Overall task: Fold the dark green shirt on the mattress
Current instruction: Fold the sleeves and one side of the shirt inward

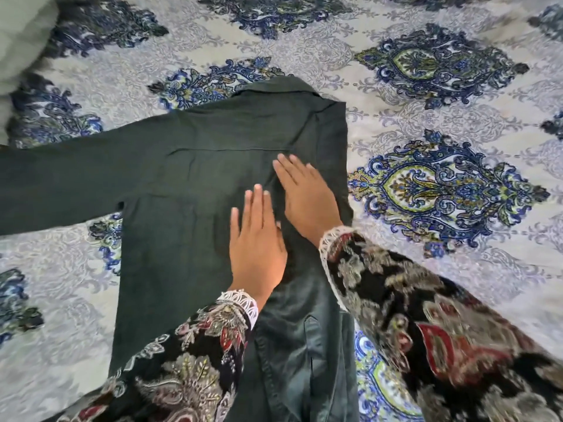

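Observation:
The dark green shirt (195,166) lies back-up on the mattress (426,123), collar at the far end. Its right side is folded inward, with the folded sleeve running down the middle toward me. Its left sleeve stretches flat out to the left edge of view. My left hand (257,245) lies flat on the shirt's middle with straight fingers. Just to its right, my right hand (304,196) presses flat on the folded part, fingers straight and pointing up-left. Both hands touch the cloth without gripping it.
The mattress cover is pale with blue and green ornate medallions (438,190). A pale green pillow or blanket (18,41) sits at the top left corner. My patterned black sleeves with white lace cuffs (411,300) cover the lower part of the shirt.

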